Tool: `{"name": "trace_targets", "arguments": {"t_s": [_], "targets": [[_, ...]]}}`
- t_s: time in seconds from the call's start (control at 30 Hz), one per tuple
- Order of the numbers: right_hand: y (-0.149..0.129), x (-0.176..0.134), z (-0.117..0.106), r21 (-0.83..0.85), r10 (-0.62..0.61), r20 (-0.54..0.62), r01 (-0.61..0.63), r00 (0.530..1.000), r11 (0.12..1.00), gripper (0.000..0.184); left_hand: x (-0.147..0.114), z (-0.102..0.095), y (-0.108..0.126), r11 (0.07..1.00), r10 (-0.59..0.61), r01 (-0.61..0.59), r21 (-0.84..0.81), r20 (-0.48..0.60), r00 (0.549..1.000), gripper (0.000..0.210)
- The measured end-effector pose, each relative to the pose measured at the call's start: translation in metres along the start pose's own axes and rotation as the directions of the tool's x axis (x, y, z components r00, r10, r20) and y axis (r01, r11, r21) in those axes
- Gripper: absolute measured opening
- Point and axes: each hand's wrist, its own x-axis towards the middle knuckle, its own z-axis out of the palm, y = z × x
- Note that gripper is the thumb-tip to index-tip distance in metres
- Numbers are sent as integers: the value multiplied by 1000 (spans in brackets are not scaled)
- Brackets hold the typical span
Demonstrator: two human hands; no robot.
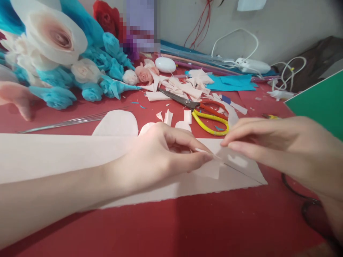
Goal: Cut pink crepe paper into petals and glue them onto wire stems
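My left hand [160, 153] and my right hand [273, 146] meet over the right end of a long pale pink crepe paper strip [61, 157] lying on the red table [187, 221]. Both pinch a small pale pink paper piece [211, 167] between thumb and fingers, the left from the left side, the right from the right. Just behind the hands lie yellow- and orange-handled scissors [206, 116] amid pale paper scraps [182, 87]. A cut petal shape [116, 123] rests behind the strip.
Blue, white and pink paper flowers [66, 64] crowd the back left. Thin metal wires [72, 121] lie left of centre. Another person's fingers [16, 98] show at the far left. White cables and a glue gun [252, 64], blue paper [230, 82], green card [321, 101] at right.
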Motion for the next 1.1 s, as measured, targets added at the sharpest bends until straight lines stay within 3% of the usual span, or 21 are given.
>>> {"name": "trace_targets", "arguments": {"t_s": [0.13,0.27,0.63,1.1], "targets": [[-1,3,1,175,47,371,-120,927,977,13,-1,-1,0,999,29,-30,30,47,998,12],[1,6,3,304,-13,548,-184,836,935,13,-1,-2,3,997,16,-25,79,116,993,10],[-1,7,6,433,-54,653,-315,755,845,12,-2,-2,4,1000,-24,21,15,170,985,12],[0,7,7,379,-50,657,-273,752,884,10,-2,-3,3,997,-39,53,-53,241,970,13]]}}
